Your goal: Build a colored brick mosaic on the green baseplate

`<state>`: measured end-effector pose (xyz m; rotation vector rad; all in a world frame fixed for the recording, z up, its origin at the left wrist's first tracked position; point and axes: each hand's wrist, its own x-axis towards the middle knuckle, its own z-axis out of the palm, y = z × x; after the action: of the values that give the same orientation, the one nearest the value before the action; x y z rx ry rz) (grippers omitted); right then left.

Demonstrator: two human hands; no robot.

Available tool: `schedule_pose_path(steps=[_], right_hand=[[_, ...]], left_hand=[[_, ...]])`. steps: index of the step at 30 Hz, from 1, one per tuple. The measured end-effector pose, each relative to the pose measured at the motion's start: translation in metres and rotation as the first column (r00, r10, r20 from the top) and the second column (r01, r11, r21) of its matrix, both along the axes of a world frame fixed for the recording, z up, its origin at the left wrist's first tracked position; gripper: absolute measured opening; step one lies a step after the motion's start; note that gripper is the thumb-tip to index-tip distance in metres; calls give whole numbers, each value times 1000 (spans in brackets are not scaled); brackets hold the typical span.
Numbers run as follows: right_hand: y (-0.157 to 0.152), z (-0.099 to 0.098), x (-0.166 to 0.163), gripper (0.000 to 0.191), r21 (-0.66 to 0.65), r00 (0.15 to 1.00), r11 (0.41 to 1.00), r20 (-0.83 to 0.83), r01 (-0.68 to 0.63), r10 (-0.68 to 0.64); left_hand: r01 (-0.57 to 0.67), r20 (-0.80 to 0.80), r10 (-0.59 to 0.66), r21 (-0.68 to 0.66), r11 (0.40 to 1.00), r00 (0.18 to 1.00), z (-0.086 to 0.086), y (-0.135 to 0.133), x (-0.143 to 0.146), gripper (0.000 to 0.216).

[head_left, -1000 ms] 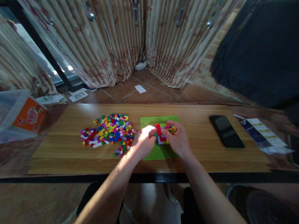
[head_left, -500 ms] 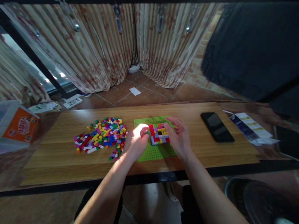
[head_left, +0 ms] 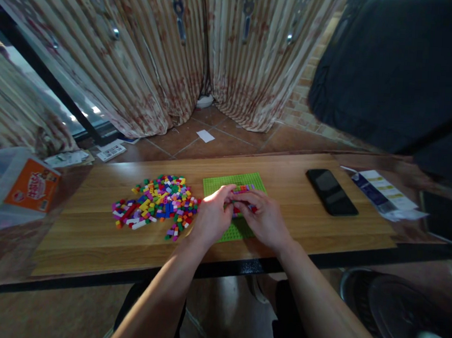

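Left hand [head_left: 216, 214] and right hand [head_left: 267, 220] are together over the brick build [head_left: 244, 188] on the green baseplate [head_left: 215, 185]; its exposed strip, at their twelve o'clock, runs roughly nine to three. I cannot tell whether they pinch anything. Loose bricks [head_left: 166, 201] lie at nine, nearer the left.

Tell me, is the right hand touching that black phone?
Apart. The head view shows wooden tabletop plainly between the right hand and the black phone; the hand is over at the green board.

One baseplate [head_left: 225, 181], one brick pile [head_left: 165, 204], one phone [head_left: 332, 192]
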<state>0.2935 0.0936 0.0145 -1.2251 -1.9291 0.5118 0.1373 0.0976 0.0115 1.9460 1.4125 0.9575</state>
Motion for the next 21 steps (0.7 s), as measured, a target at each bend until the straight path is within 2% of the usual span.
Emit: schedule_pose_path(steps=[5,9,12,17,21], right_hand=[[-2,-1,0,23,-9,997,999,59,48,-47],[-1,-2,2,19,-58,978,976,9,209,-209],[1,-2,4,16,-118,954,948,-2,297,-299],[2,-4,3,18,-120,956,950,86,288,-279],[2,-5,-4,20,-86,930,941,204,328,-306]], left_hand=[[-37,72,36,11,999,997,1,0,6,41],[-75,69,76,-11,997,995,2,1,8,39],[-162,13,162,-27,986,987,0,3,5,37],[-230,-53,225,-115,966,973,-1,6,1,39],[-190,-100,183,-68,979,978,1,3,3,33]])
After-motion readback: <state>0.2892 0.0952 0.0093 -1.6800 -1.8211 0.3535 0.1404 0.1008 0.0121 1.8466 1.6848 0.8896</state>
